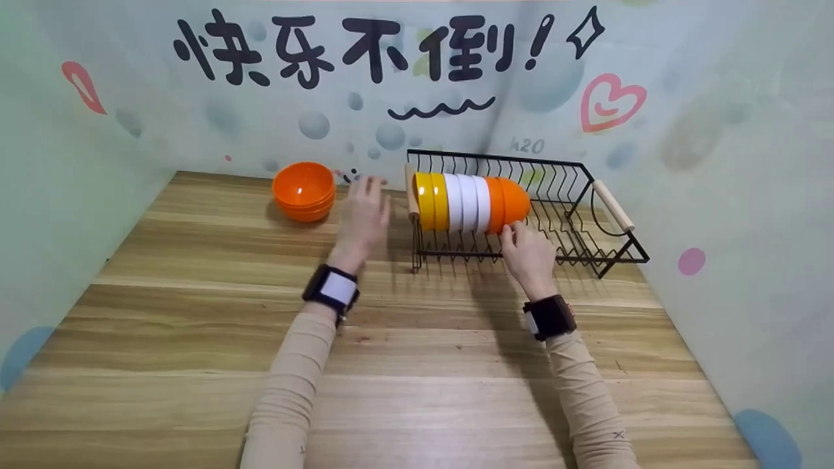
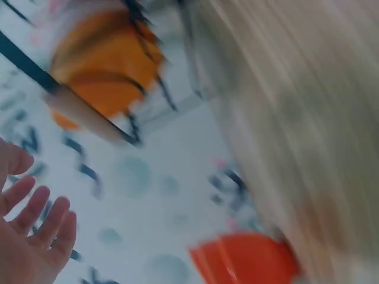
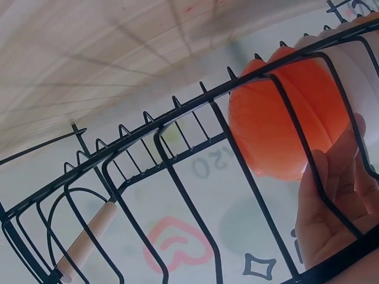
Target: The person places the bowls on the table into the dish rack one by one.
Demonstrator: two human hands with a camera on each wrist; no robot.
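A black wire dish rack (image 1: 612,257) stands at the back right of the wooden table. Yellow (image 1: 430,200), white (image 1: 466,203) and orange bowls (image 1: 511,200) stand on edge in a row at its left end. My right hand (image 1: 521,238) is at the rack's front rail. In the right wrist view its fingers (image 3: 331,201) lie fairly straight against the last orange bowl (image 3: 278,118), behind the rack's wires (image 3: 177,177). My left hand (image 1: 362,212) hovers open and empty between the rack's left handle and a stack of orange bowls (image 1: 303,190). The left wrist view is blurred; it shows the open palm (image 2: 29,236).
Printed walls close in the table on the left, back and right. The rack has wooden handles (image 1: 612,205) at both ends, and its right half holds no dishes. Bare wooden tabletop (image 1: 423,365) stretches from the rack to the near edge.
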